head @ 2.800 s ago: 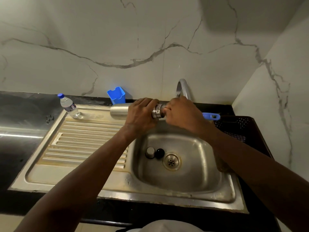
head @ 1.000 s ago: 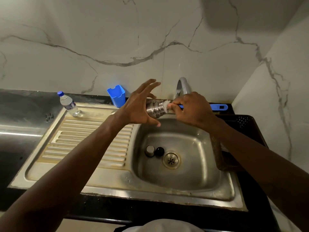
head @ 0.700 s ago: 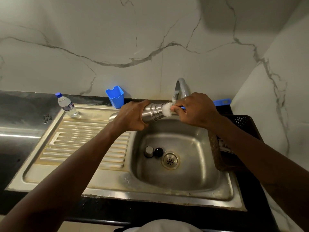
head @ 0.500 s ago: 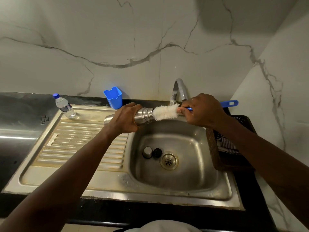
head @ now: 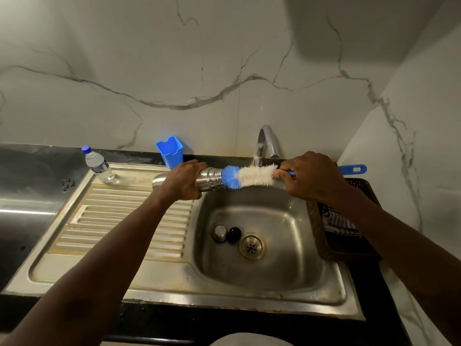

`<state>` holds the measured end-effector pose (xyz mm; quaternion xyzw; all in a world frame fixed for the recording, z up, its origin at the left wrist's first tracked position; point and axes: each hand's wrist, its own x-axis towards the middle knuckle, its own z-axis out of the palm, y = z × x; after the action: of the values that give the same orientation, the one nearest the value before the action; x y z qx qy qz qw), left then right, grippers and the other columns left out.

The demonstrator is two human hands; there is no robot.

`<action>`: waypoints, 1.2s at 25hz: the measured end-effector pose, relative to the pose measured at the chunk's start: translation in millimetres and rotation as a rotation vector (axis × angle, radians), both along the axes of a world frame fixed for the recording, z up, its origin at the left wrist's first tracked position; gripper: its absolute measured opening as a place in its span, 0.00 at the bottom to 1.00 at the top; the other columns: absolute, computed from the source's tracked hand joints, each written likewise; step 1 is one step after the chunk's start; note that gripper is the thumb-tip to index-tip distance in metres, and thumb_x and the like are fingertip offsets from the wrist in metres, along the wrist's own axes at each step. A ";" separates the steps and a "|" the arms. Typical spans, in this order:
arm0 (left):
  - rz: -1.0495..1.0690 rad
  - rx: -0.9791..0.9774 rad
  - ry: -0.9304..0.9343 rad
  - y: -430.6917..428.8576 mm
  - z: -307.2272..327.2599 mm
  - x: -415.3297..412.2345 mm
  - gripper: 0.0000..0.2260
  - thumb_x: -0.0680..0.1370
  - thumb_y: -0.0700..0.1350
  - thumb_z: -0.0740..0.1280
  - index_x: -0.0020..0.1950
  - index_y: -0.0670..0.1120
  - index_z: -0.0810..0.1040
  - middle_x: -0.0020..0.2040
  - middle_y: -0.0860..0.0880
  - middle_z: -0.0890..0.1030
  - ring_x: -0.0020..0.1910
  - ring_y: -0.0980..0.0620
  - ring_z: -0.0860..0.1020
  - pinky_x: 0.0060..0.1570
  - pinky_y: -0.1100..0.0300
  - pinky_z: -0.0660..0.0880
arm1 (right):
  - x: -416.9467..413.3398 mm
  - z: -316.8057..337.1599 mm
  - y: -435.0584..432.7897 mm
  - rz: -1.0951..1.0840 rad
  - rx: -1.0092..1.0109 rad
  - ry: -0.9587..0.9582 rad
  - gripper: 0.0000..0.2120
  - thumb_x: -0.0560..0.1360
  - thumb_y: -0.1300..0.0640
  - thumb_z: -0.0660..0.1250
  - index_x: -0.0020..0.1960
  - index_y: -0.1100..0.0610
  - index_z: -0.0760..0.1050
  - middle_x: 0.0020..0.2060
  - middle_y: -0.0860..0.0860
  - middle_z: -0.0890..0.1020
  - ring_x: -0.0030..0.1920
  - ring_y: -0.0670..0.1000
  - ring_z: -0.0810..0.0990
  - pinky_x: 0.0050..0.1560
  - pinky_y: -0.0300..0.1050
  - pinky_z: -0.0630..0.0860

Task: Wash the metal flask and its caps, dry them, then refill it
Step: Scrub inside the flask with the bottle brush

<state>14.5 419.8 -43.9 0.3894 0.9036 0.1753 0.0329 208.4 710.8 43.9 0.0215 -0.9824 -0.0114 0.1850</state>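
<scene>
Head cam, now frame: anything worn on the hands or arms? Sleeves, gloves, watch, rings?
Nothing worn shows. Left hand and right hand are gloveless, no rings visible; neither wrist has a watch or band; both forearms are bare to the frame edge, no sleeves. Pale fabric at the bottom edge may be clothing.

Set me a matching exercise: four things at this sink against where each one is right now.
1 metal flask
2 bottle brush
3 steel cap
4 plastic water bottle

A on the drainboard
B in the left hand
C in the sink basin
D in the right hand

Pairs: 1-B, 2-D, 3-C, 4-A
</scene>
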 end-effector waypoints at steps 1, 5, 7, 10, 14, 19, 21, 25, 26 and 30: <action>0.002 0.008 0.005 0.3 0.3 1.0 0.29 0.62 0.42 0.81 0.61 0.51 0.77 0.49 0.54 0.77 0.46 0.50 0.79 0.43 0.56 0.77 | 1.5 -0.1 0.2 -0.001 0.004 0.009 0.12 0.76 0.49 0.71 0.36 0.52 0.79 0.26 0.49 0.78 0.27 0.51 0.69 0.35 0.40 0.62; 0.037 0.020 0.034 5.7 2.1 5.2 0.28 0.64 0.40 0.80 0.62 0.50 0.78 0.51 0.51 0.81 0.47 0.49 0.79 0.46 0.56 0.75 | 5.3 -1.6 1.6 -0.010 -0.039 0.008 0.13 0.76 0.49 0.67 0.36 0.53 0.78 0.26 0.50 0.77 0.28 0.51 0.67 0.36 0.41 0.62; 0.044 0.006 0.012 5.8 2.6 4.5 0.27 0.64 0.40 0.80 0.62 0.50 0.78 0.50 0.51 0.81 0.47 0.49 0.80 0.46 0.56 0.76 | 6.1 -1.2 2.3 -0.001 -0.049 -0.003 0.14 0.76 0.47 0.64 0.36 0.53 0.79 0.26 0.50 0.77 0.28 0.51 0.68 0.35 0.41 0.64; 0.040 -0.041 -0.050 4.1 3.3 5.4 0.28 0.64 0.40 0.80 0.62 0.50 0.78 0.47 0.54 0.80 0.46 0.51 0.80 0.44 0.57 0.76 | 9.2 1.3 1.5 0.011 -0.065 -0.018 0.16 0.76 0.45 0.63 0.36 0.52 0.78 0.25 0.49 0.76 0.27 0.50 0.69 0.34 0.42 0.68; 0.072 -0.041 -0.001 -1.2 -1.0 6.5 0.27 0.66 0.40 0.79 0.63 0.51 0.77 0.51 0.50 0.83 0.48 0.49 0.81 0.48 0.52 0.78 | 14.3 2.1 -2.6 -0.029 -0.076 -0.073 0.17 0.77 0.44 0.61 0.37 0.52 0.80 0.26 0.49 0.77 0.28 0.50 0.69 0.36 0.41 0.66; 0.191 -0.083 0.012 -28.3 -5.6 -0.9 0.27 0.66 0.39 0.79 0.63 0.48 0.78 0.52 0.46 0.84 0.49 0.46 0.82 0.47 0.51 0.79 | 22.5 24.1 26.5 -0.111 -0.181 -0.035 0.10 0.78 0.50 0.69 0.41 0.54 0.84 0.30 0.51 0.81 0.30 0.52 0.76 0.37 0.44 0.71; 0.195 -0.027 -0.039 -19.3 -2.4 7.2 0.30 0.64 0.41 0.81 0.64 0.48 0.78 0.52 0.47 0.84 0.47 0.47 0.81 0.46 0.52 0.80 | 21.0 22.3 19.7 -0.098 -0.175 -0.022 0.14 0.78 0.48 0.67 0.38 0.54 0.82 0.28 0.50 0.79 0.29 0.53 0.76 0.35 0.44 0.70; 0.205 0.008 -0.183 5.0 1.2 20.9 0.27 0.64 0.47 0.83 0.60 0.47 0.79 0.47 0.49 0.82 0.46 0.47 0.81 0.46 0.55 0.80 | 17.4 13.8 -0.7 -0.110 -0.255 0.019 0.15 0.79 0.48 0.60 0.42 0.54 0.80 0.29 0.49 0.78 0.30 0.53 0.75 0.35 0.46 0.74; 0.218 0.009 -0.218 9.3 1.9 23.7 0.28 0.64 0.49 0.83 0.60 0.47 0.79 0.47 0.49 0.82 0.46 0.47 0.82 0.45 0.57 0.79 | 19.1 12.6 -5.3 -0.133 -0.272 0.048 0.12 0.80 0.49 0.61 0.45 0.55 0.79 0.29 0.48 0.76 0.30 0.53 0.75 0.35 0.45 0.72; 0.213 0.037 -0.305 27.8 13.8 33.9 0.34 0.64 0.52 0.83 0.66 0.46 0.76 0.53 0.47 0.81 0.49 0.49 0.79 0.44 0.60 0.75 | 23.8 2.7 -39.9 -0.141 -0.400 0.128 0.07 0.83 0.58 0.62 0.53 0.58 0.78 0.34 0.47 0.79 0.31 0.51 0.77 0.39 0.41 0.71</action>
<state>48.4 447.7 -30.1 0.2610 0.9209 0.2514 0.1438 232.3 670.9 46.5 -0.0853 -0.9504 0.1692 0.2465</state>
